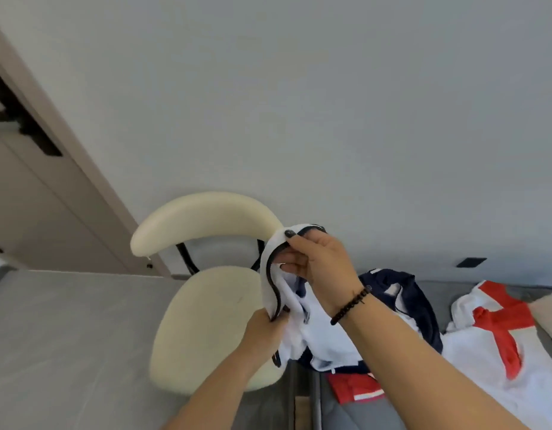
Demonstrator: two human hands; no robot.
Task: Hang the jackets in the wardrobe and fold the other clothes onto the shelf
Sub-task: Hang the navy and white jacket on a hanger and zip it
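Observation:
A white garment with dark trim [302,308] hangs between both my hands, in front of the cream chair. My right hand [318,262] pinches its upper edge near the chair's backrest. My left hand [265,328] grips the same dark-edged hem lower down. Below and to the right, a navy and white garment [402,293] lies bunched on the grey surface. A white garment with red stripes [498,330] lies at the right, and a red piece [352,387] shows under the pile.
A cream padded chair [203,321] with black metal supports stands at the centre, against a pale wall. A beige door [36,193] with a dark handle is at the left. Grey floor [67,336] spreads to the left of the chair.

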